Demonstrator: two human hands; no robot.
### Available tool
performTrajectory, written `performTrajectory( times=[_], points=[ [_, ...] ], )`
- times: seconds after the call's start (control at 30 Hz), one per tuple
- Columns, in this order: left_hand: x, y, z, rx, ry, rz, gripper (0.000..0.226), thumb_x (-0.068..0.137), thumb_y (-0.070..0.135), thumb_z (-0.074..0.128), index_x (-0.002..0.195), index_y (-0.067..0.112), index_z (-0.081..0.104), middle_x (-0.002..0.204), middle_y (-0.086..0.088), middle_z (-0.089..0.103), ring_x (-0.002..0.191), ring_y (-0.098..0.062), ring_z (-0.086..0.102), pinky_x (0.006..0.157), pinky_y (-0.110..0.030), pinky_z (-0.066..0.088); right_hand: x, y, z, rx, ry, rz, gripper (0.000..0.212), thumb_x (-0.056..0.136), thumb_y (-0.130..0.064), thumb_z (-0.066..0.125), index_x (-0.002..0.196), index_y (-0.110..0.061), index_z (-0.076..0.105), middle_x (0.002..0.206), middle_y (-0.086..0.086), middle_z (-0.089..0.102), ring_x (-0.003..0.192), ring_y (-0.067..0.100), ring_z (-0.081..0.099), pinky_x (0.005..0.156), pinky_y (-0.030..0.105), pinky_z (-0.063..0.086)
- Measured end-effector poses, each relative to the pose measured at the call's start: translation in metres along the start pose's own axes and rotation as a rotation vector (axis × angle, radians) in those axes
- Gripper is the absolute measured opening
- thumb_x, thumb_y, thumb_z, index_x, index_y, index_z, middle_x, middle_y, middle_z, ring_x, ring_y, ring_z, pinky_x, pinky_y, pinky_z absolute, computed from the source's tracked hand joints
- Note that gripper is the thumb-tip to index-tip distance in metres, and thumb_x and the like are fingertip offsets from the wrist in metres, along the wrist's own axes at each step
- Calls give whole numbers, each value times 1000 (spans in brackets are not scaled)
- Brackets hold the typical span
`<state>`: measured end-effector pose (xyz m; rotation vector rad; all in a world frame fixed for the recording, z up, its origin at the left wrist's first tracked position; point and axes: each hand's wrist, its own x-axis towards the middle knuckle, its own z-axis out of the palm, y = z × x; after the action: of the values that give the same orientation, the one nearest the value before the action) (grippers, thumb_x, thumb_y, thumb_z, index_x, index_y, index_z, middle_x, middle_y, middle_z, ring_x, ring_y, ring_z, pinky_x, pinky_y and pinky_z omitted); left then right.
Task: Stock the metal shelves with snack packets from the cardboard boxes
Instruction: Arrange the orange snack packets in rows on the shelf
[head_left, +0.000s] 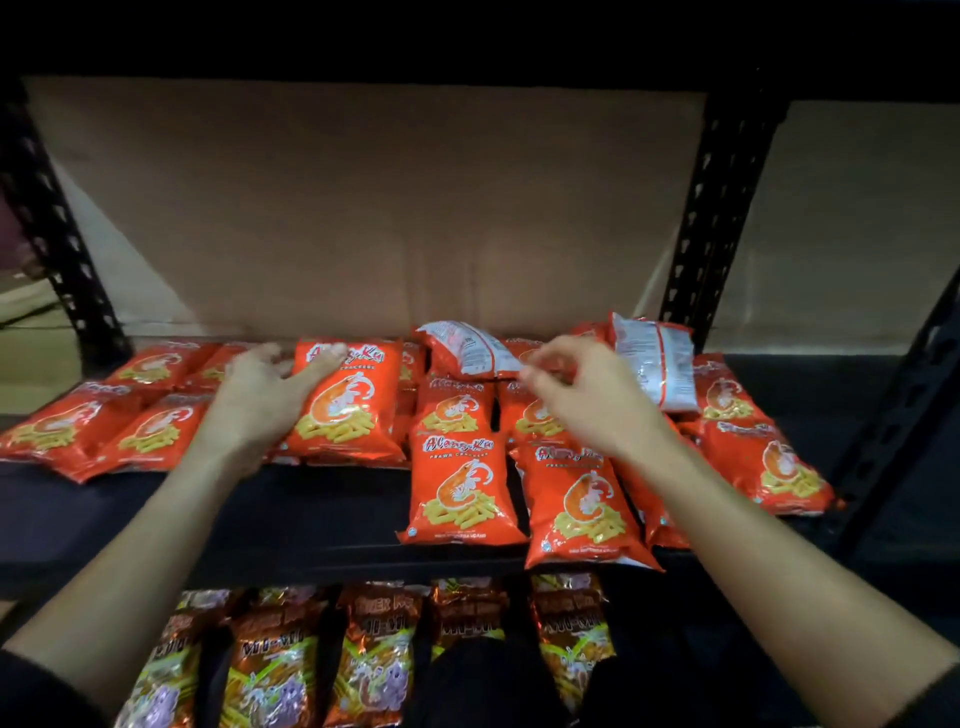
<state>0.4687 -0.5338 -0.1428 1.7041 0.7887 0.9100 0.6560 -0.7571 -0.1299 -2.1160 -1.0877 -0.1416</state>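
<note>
Several orange prawn cracker packets lie flat on the dark metal shelf (322, 514). My left hand (265, 395) grips the left edge of one face-up packet (345, 405) in the middle of the shelf. My right hand (587, 389) hovers over the right-hand packets, fingers curled, its fingertips at the corner of a packet lying white back up (467, 351). Whether it pinches that corner is unclear. Another back-up packet (657, 361) rests further right. Two face-up packets (465, 488) (584, 509) lie at the shelf's front edge.
A brown cardboard sheet (363, 208) forms the back of the shelf. Black perforated uprights stand at the left (57, 228) and right (711, 218). On the lower shelf stand several brown and green snack packets (270, 670). The shelf's left front shows bare dark surface.
</note>
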Motion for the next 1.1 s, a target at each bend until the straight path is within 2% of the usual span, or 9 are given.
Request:
performTrajectory(
  times=[0.07, 0.17, 0.23, 0.33, 0.5, 0.63, 0.8, 0.9, 1.1],
  points=[
    [-9, -11, -14, 28, -11, -34, 56, 76, 40, 76, 121, 15, 56, 95, -7, 72, 64, -8, 71, 53, -24, 57, -19, -7, 21, -86, -185, -161, 33, 93, -41, 64, 117, -19, 69, 120, -1, 64, 113, 13, 57, 100, 25, 40],
    [-26, -24, -26, 104, -153, -117, 41, 78, 37, 75, 113, 28, 57, 107, -6, 66, 78, -16, 73, 58, -29, 56, -37, -14, 42, -200, -351, -278, 51, 96, -51, 55, 139, -21, 56, 137, -1, 54, 126, 17, 48, 111, 36, 35],
    [-34, -31, -26, 180, -215, -107, 29, 81, 38, 73, 105, 30, 60, 114, -2, 60, 89, -13, 67, 63, -28, 53, -38, -14, 49, -242, -375, -296, 57, 97, -54, 51, 145, -23, 50, 141, -1, 52, 130, 20, 46, 113, 39, 33],
    [-43, -38, -21, 258, -251, -81, 28, 82, 44, 70, 105, 32, 60, 116, 1, 56, 97, -8, 59, 67, -26, 48, -37, -13, 52, -281, -372, -326, 59, 96, -58, 49, 145, -25, 50, 141, -4, 54, 130, 17, 47, 114, 40, 31],
    [-49, -40, -18, 602, -185, 131, 34, 83, 56, 65, 105, 30, 62, 111, 6, 54, 89, -7, 57, 71, -25, 43, -37, -12, 53, -285, -389, -329, 56, 96, -57, 49, 143, -28, 51, 139, -5, 56, 130, 17, 47, 115, 38, 29],
    [-50, -41, -16, 732, -126, 230, 46, 82, 58, 66, 117, 28, 60, 130, 8, 46, 114, -15, 50, 93, -41, 48, -39, -12, 53, -270, -402, -313, 53, 96, -56, 50, 142, -29, 52, 136, -5, 57, 128, 17, 48, 115, 39, 30],
    [-55, -36, -13, 804, -116, 502, 21, 87, 40, 69, 104, 29, 65, 116, 11, 52, 111, -13, 45, 97, -37, 38, -39, -12, 50, -262, -424, -301, 53, 95, -57, 49, 142, -31, 52, 136, -6, 57, 130, 16, 48, 114, 42, 33],
    [-54, -36, -11, 811, -194, 551, 7, 91, 35, 64, 95, 32, 68, 106, 15, 60, 103, -13, 50, 97, -45, 41, -39, -11, 50, -241, -428, -290, 53, 94, -57, 51, 141, -32, 52, 137, -7, 56, 130, 15, 47, 112, 40, 37],
    [-58, -33, -14, 878, -272, 517, 54, 85, 72, 35, 102, 35, 70, 109, 21, 62, 104, -7, 53, 100, -39, 37, -41, -11, 48, -241, -420, -284, 53, 94, -55, 53, 141, -31, 52, 138, -8, 55, 130, 14, 47, 112, 39, 37]
  ],
)
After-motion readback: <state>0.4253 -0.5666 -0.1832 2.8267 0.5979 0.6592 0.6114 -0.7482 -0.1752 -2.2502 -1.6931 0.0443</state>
